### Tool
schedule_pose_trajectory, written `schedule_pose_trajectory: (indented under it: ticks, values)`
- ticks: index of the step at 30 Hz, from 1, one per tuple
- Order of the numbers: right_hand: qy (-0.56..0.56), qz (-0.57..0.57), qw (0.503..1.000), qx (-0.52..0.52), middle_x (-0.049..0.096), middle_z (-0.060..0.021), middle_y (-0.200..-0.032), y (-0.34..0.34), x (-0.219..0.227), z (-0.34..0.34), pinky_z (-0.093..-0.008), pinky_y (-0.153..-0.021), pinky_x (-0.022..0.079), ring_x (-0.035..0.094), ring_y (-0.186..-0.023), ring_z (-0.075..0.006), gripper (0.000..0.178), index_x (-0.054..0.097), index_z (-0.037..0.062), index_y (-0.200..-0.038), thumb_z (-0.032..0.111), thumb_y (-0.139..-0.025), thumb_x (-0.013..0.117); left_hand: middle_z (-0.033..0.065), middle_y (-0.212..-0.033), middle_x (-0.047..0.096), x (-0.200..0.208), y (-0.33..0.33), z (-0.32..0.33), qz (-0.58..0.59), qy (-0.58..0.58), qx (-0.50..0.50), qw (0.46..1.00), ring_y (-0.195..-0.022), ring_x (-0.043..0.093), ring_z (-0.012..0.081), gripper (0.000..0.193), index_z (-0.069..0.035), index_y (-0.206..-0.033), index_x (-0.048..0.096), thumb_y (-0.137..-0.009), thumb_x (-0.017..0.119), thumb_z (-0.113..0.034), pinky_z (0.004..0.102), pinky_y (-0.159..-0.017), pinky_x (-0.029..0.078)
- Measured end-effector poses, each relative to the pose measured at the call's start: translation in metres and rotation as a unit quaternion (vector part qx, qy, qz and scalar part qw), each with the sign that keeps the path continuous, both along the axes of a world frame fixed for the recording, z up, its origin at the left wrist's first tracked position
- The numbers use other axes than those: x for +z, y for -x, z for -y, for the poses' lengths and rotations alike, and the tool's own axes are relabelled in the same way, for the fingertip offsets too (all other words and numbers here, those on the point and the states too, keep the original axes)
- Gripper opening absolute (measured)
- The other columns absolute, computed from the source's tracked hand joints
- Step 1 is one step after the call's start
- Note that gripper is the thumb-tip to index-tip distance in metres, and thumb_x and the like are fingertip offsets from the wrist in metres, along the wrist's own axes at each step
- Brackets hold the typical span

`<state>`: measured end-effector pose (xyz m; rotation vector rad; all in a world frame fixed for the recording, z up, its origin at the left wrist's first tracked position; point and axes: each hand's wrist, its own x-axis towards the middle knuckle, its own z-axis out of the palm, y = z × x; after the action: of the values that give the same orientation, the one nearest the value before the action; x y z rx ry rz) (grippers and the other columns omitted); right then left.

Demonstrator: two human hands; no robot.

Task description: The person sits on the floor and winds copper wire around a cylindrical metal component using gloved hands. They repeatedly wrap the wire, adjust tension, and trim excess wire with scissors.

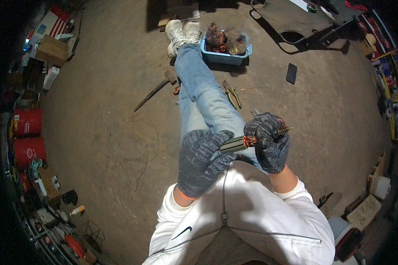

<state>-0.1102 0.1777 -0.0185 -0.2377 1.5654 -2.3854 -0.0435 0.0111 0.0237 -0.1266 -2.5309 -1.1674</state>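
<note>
Bare, stained concrete floor (115,88) takes up most of the pic, w/ a wide stretch btwn the legs and the red metal drums (29,152) at the L edge, and another R of the hands, out to the crowded R edge. White zip jacket (261,212) fills bottom ctr; faded blue denim jeans (212,97) run up from mid-frame to white shoes (177,39), top ctr. Dark-edged table (292,20) sits upper R. Blue plastic basin (225,58), boxy w/ a rim, is just R of the shoes, holding crinkled clear bags (216,36) w/ coppery stuff inside. Hammer (152,95) lies L of the legs, blocky head, straight handle. L hand (206,154), in gray knit glove, is near ctr, fingers clamped around one end of the motor rotor (233,145), held over the lap; R hand (269,140), same knit, has fingers curled tight on its copper-wound end. Rotor = ridged gray metal cyl., orange copper coils, thin shaft poking out R. Green-handled pliers (232,94) lie R of the legs, jaws up-frame; flat black phone (291,73), rounded rectangle, well apart, upper R.
</note>
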Motion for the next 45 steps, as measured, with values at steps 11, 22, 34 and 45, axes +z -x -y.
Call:
schedule_pose_trajectory:
  ticks: [11,22,34,45]
  values:
    - [-0.051,-0.05,0.997,0.04,0.056,-0.0073,-0.087,0.005,0.007,0.006,-0.031,-0.074,0.046,0.054,-0.079,-0.0172,0.021,0.056,-0.0001,-0.09,0.016,-0.08,0.064,0.0119,-0.089,0.064,-0.004,-0.005,0.001,-0.06,-0.029,0.051,0.996,-0.082,0.057,0.0289,0.034,-0.001,-0.092,0.061,-0.06,0.073,-0.009,0.0386,-0.076,0.043]
    - [-0.09,-0.046,0.994,0.041,0.055,-0.0082,-0.081,0.007,0.017,0.008,-0.0283,-0.063,0.044,0.054,-0.072,-0.0166,0.033,0.055,-0.0006,-0.088,0.03,-0.081,0.066,0.0088,-0.08,0.062,-0.003,-0.006,-0.001,-0.035,-0.078,0.059,0.995,-0.075,0.057,0.0267,0.029,-0.004,-0.087,0.064,-0.065,0.074,-0.019,0.0377,-0.071,0.039]
    - [-0.062,-0.007,0.996,0.067,0.059,-0.0064,-0.088,0.006,0.019,0.005,-0.0266,-0.071,0.048,0.057,-0.079,-0.0137,0.015,0.056,-0.0005,-0.095,0.003,-0.081,0.059,0.0105,-0.076,0.062,-0.001,-0.006,-0.001,-0.012,-0.095,0.047,0.994,-0.07,0.057,0.0272,0.025,-0.004,-0.084,0.066,-0.067,0.073,-0.02,0.0367,-0.065,0.042]
    - [-0.048,0.04,0.995,0.082,0.061,-0.0065,-0.086,0.004,0.023,0.005,-0.0258,-0.071,0.048,0.058,-0.078,-0.0125,0.016,0.057,-0.0004,-0.095,0.005,-0.08,0.061,0.0094,-0.068,0.061,-0.009,-0.009,0.002,-0.01,-0.109,0.024,0.994,-0.062,0.053,0.0225,0.023,0.003,-0.082,0.061,-0.076,0.062,-0.02,0.0338,-0.06,0.041]
